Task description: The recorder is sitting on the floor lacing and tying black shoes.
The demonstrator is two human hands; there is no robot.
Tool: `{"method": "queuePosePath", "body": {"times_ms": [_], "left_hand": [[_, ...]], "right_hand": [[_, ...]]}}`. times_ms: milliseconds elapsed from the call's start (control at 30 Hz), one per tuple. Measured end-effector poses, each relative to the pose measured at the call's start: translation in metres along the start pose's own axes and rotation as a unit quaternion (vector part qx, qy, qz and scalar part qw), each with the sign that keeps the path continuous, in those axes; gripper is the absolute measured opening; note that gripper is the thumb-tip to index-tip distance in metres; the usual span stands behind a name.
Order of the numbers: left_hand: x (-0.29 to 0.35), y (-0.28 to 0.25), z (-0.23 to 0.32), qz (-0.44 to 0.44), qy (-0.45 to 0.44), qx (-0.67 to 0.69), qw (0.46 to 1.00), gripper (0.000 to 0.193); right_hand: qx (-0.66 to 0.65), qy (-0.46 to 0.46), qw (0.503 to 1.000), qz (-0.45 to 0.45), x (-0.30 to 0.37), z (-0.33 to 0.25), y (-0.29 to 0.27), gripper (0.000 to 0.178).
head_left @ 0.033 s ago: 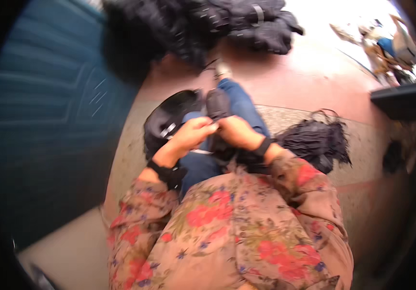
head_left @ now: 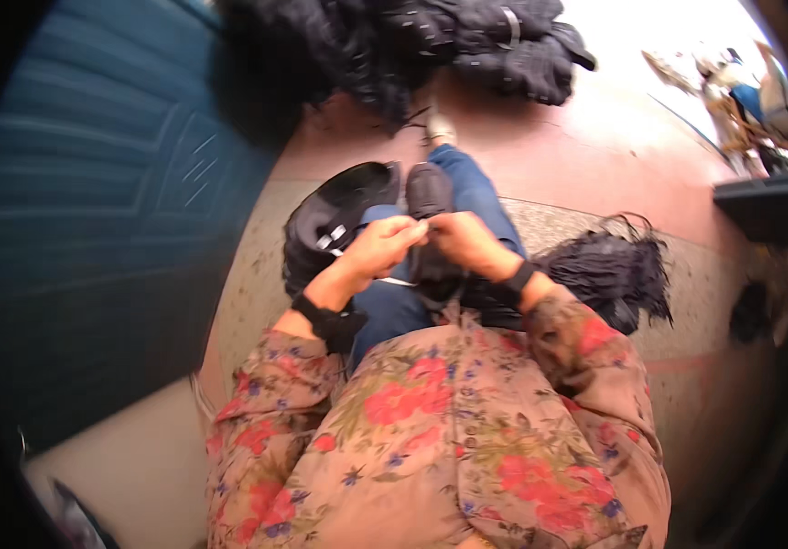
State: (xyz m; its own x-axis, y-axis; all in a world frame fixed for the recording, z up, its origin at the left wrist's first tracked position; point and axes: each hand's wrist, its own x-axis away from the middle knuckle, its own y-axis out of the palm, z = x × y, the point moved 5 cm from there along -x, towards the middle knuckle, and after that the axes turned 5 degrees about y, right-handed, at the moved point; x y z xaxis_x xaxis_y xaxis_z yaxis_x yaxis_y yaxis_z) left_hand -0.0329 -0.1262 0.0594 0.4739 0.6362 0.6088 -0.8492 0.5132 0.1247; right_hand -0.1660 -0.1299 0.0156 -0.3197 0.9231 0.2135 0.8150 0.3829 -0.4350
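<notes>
My left hand (head_left: 380, 247) and my right hand (head_left: 469, 243) meet fingertip to fingertip above my lap, both closed in a pinch. What they pinch is too small and blurred to name. Right under them lies a dark, long, rounded piece shaped like a shoe (head_left: 430, 190), its far end pointing away from me. Black bands circle both my wrists. To the left of my hands stands a black, open-topped bag-like thing (head_left: 339, 215) with small white marks. On the right rests a bundle of black strips or cords (head_left: 600, 265).
A big heap of black bundles (head_left: 513, 55) fills the far side. A dark blue panelled door (head_left: 92, 210) rises on the left. My outstretched leg in blue jeans (head_left: 476, 188) crosses the floor. A dark ledge (head_left: 765, 197) and blurred goods (head_left: 751, 101) are at the right.
The whole scene has shifted slightly to the right in the picture. My hands stay together over the dark piece, still pinched.
</notes>
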Motion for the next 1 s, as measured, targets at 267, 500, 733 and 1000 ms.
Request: {"method": "queuePosePath", "body": {"times_ms": [267, 500, 733, 1000], "left_hand": [[-0.010, -0.016, -0.057, -0.001, 0.041, -0.049, 0.998, 0.028], [-0.020, -0.003, -0.017, 0.046, 0.238, -0.108, 0.964, 0.037], [-0.019, 0.006, 0.011, 0.073, 0.253, -0.171, 0.949, 0.038], [-0.001, -0.012, 0.014, 0.144, 0.207, -0.484, 0.838, 0.029]], "right_hand": [[-0.044, 0.094, 0.994, -0.033, 0.014, 0.003, -0.023, 0.022], [0.001, 0.034, 0.999, 0.000, 0.003, -0.021, -0.013, 0.018], [0.156, -0.031, 0.987, 0.013, -0.007, -0.027, -0.015, 0.015], [0.085, -0.052, 0.994, -0.052, -0.008, -0.029, -0.007, 0.019]]}}
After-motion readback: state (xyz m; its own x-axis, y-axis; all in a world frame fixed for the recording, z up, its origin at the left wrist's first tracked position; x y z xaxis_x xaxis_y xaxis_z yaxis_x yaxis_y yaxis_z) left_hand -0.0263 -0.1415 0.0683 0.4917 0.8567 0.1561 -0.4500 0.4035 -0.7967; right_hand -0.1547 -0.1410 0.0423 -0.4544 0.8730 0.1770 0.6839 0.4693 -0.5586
